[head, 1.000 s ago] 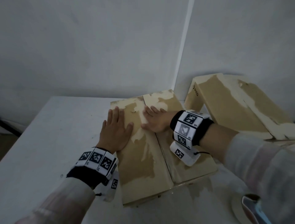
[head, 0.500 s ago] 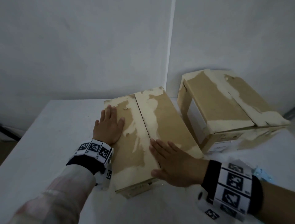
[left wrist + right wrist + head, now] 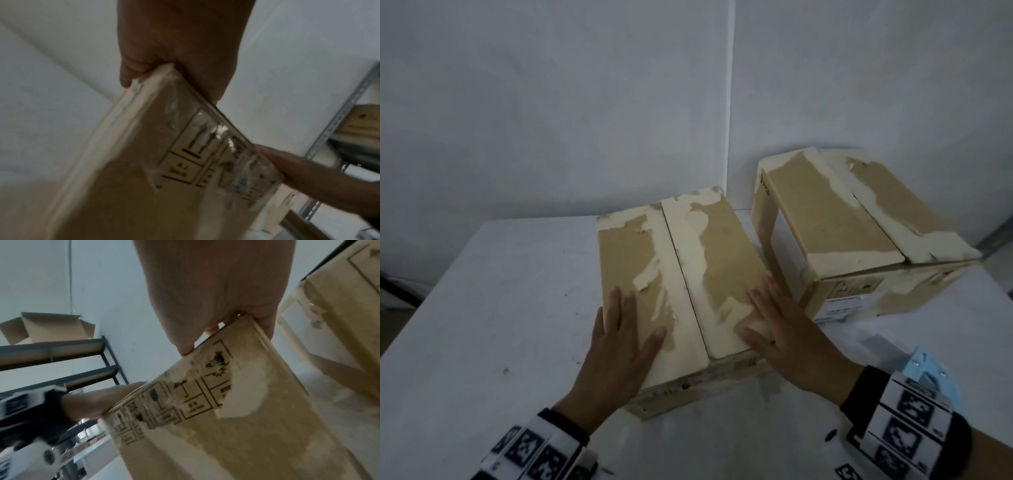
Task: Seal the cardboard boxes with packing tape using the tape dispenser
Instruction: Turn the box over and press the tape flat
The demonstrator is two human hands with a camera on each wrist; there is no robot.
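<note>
While both flaps of the brown cardboard box with torn, pale-patched paper (image 3: pixel 681 274) lie closed on the white tabletop (image 3: pixel 482 308), the left hand (image 3: pixel 616 356) rests flat on its near left corner, fingers straight and spread over the top, the thumb lying on the left flap. The right hand (image 3: pixel 791 339) presses the near right corner the same way, its grip likewise slack and closed round nothing, fingers stretched along the right edge. In the left wrist view the left hand (image 3: pixel 180 48) sits over the box's upper edge, above printed handling symbols (blurred). The seam between the flaps runs from near to far between the two hands. A second brown cardboard box with similar pale patches (image 3: pixel 859 240) stands just to the right and a little farther off, close to the white wall (image 3: pixel 551 102). At the near right, behind the right wrist, a light blue tape dispenser (image 3: pixel 928 373) lies on the tabletop, partly hidden.
</note>
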